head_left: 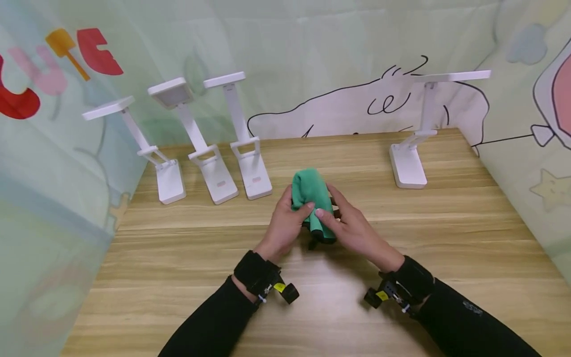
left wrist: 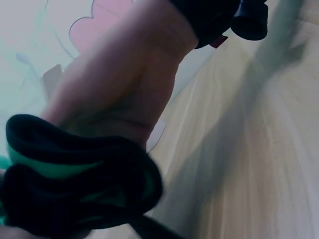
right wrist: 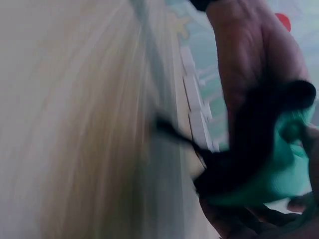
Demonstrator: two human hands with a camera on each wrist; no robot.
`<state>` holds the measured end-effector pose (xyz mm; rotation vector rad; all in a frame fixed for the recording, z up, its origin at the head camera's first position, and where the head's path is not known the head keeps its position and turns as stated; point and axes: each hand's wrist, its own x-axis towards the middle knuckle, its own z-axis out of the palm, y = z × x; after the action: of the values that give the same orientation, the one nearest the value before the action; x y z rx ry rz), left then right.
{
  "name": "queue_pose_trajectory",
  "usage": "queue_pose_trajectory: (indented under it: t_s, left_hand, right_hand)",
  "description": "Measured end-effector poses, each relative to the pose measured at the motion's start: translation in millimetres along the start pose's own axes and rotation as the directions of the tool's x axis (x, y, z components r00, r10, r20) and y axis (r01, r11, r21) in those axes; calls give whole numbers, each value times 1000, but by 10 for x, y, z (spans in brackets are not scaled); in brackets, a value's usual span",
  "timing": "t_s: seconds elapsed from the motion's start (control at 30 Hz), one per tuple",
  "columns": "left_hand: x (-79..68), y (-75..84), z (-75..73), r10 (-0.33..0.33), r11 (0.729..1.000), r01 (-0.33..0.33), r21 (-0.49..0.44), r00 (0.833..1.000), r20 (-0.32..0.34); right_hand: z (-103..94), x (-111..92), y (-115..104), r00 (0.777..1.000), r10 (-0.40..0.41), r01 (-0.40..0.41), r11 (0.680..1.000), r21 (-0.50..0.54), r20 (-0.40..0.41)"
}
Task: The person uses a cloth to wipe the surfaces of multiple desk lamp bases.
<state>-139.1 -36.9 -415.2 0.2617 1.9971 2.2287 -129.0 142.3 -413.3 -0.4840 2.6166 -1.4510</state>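
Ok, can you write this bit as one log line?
left hand: holds green cloth | right hand: holds green cloth | cloth: folded, black-edged | table: three white lamps left, one white lamp right

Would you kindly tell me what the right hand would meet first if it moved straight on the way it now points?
The right hand would first meet the green fabric, which it holds; beyond that, probably the printed backdrop, though depth is unclear.

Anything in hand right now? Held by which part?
Yes: a green cloth with black edging. The left hand grips its left side, the right hand its right side, both thumbs on top.
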Motion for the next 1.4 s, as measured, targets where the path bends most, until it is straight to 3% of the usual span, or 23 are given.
queue_pose_trajectory:
  t_s: [0.13, 0.2, 0.27, 0.33, 0.47, 0.57, 0.67, 0.77, 0.83, 0.93, 1.03, 1.2, 1.33, 1.4]
  left_hand:
    - [-8, 10, 64, 107, 994, -108, 21, 994, 21]
    - [1, 0, 81, 107, 992, -109, 65, 994, 32]
    - [10, -10, 90, 96, 981, -98, 166, 995, 18]
    - [15, -21, 89, 90, 951, -82, 298, 996, -15]
    - [23, -30, 72, 127, 844, -92, 528, 991, -31]
    - [37, -31, 71, 115, 807, -95, 582, 993, 3]
    - [43, -30, 80, 45, 837, -51, 545, 999, 25]
    - [45, -31, 86, -31, 898, -6, 440, 997, 77]
    - [43, -22, 75, -70, 923, 13, 384, 988, 134]
    - [41, 28, 46, -107, 942, 24, 336, 967, 231]
    - [54, 85, 5, -139, 936, 28, 351, 945, 297]
    - [123, 144, -76, -198, 893, 34, 449, 926, 323]
    - [232, 197, -181, -161, 818, -24, 575, 950, 269]
    - [285, 226, -246, -117, 765, -61, 641, 966, 232]
  right_hand:
    - [63, 13, 4, 1000, -2, 5, 989, 145, -23]
    - [66, 28, 16, 999, 12, -3, 985, 170, -51]
    - [50, 44, 32, 996, 35, -21, 986, 163, -87]
    - [27, 54, 48, 990, 67, -50, 989, 137, -123]
    - [-19, 79, 72, 981, 107, -87, 988, 125, -159]
    - [-31, 94, 74, 975, 135, -104, 979, 175, -175]
    - [-18, 115, 58, 973, 149, -109, 970, 217, -178]
    - [11, 140, 31, 973, 149, -111, 972, 209, -174]
    - [31, 153, 22, 973, 152, -116, 973, 198, -175]
    - [44, 163, 13, 967, 162, -129, 976, 176, -194]
    - [42, 179, 15, 963, 168, -132, 975, 177, -211]
    - [29, 234, 63, 959, 163, -124, 977, 175, -232]
    - [-3, 281, 109, 959, 147, -119, 985, 128, -243]
    - [-26, 299, 117, 960, 142, -118, 987, 108, -244]
